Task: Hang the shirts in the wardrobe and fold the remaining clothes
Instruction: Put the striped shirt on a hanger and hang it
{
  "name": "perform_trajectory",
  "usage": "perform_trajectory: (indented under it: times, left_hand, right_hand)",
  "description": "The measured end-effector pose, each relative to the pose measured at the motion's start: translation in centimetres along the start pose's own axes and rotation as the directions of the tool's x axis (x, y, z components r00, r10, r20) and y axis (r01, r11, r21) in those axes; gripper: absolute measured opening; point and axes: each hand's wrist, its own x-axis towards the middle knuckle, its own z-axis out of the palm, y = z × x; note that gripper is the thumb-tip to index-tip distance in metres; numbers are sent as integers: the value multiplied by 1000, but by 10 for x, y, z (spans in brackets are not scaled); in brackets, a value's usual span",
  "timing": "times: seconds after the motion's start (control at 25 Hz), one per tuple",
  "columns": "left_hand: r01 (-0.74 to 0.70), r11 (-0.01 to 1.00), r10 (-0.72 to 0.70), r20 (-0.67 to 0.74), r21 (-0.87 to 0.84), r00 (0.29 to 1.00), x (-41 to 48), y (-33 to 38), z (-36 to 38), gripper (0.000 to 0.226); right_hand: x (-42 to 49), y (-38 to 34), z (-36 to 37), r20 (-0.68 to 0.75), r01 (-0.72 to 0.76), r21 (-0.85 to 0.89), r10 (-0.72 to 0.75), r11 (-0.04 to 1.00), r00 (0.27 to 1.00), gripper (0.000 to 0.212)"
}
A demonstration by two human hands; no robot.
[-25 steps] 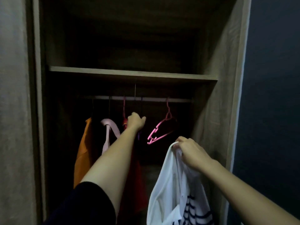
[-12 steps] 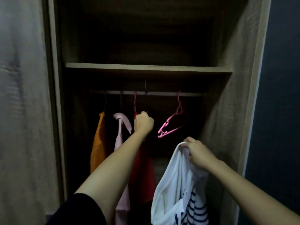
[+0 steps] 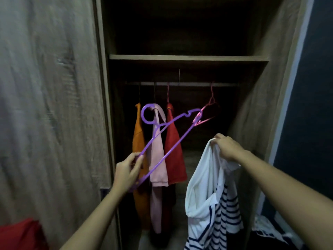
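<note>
Three garments hung from one rail [image 3: 189,84]: an orange garment [image 3: 137,141], a pale pink garment [image 3: 158,159] and a red garment [image 3: 173,150]. Two hangers were bare: one purple hanger [image 3: 169,151], one pink hanger [image 3: 197,118]. There was one white striped shirt [image 3: 203,186], one shelf [image 3: 189,57], one red cloth [image 3: 19,235] and two hands — left hand [image 3: 127,172], right hand [image 3: 228,147].

Both arms are out front. The left arm [image 3: 93,219] rises from the lower left, and the left hand [image 3: 128,173] pinches one end of a purple hanger [image 3: 167,152] between thumb and curled fingers. The right arm [image 3: 281,179] angles in from the lower right, its hand higher. The right hand [image 3: 228,147], knuckles up, grips the bunched top of a white striped shirt [image 3: 201,177]. The hands are well apart.
</note>
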Motion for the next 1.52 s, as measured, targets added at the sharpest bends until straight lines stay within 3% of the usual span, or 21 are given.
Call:
perform_trajectory:
  times: [0.16,0.28,0.52,0.68,0.76,0.84,0.96,1.04,1.12,1.24,1.32,1.4,1.44,1.52]
  left_hand:
    - [-13,999,17,131,-32,991,-32,-21,-64,9]
    - [-77,996,82,175,-36,981,-43,-22,-86,10]
    - [-135,989,149,279,-66,949,-57,-7,-55,43]
    - [-123,979,151,171,-160,974,-67,0,-26,25]
    - [-97,973,117,86,-208,989,-63,3,-26,14]
    - [-110,966,118,21,-234,993,-54,5,-32,25]
    - [-183,975,185,0,-129,983,-34,14,-49,60]
    - [-237,959,237,17,154,971,-24,20,-56,67]
    - [-228,904,276,-88,362,957,-32,24,-52,53]
    - [-311,873,411,-223,375,884,-73,36,-25,34]
    - [-318,869,384,-109,379,917,-93,36,-1,30]
    - [-120,958,85,140,262,986,-93,32,17,33]
    - [32,981,-87,287,190,954,-88,27,22,43]
    - [165,982,-188,473,89,861,-77,13,26,75]
  right_hand:
    - [-21,-7,6,45,-80,-71,83,994,996,36]
    - [-39,-15,6,23,-62,-114,65,992,998,40]
    - [-62,-81,-23,-9,166,-112,-168,980,986,58]
    - [-67,-115,-43,11,338,-63,-338,939,941,61]
    - [-73,-115,-58,-84,412,-52,-416,909,906,44]
    - [-75,-106,-71,-171,394,-144,-414,908,894,48]
    - [-68,-95,-78,-237,340,-253,-399,906,886,61]
    - [-60,-95,-80,-329,346,-256,-418,903,847,59]
    - [-55,-95,-83,-434,318,-248,-398,915,808,61]
    - [-54,-92,-91,-558,297,-234,-379,926,739,64]
    - [-56,-93,-96,-601,307,-159,-339,938,724,60]
    - [-58,-94,-98,-634,331,-89,-310,939,709,54]
    - [-60,-92,-98,-643,334,-71,-300,940,705,53]
    - [-67,-83,-98,-635,331,-47,-284,942,719,50]
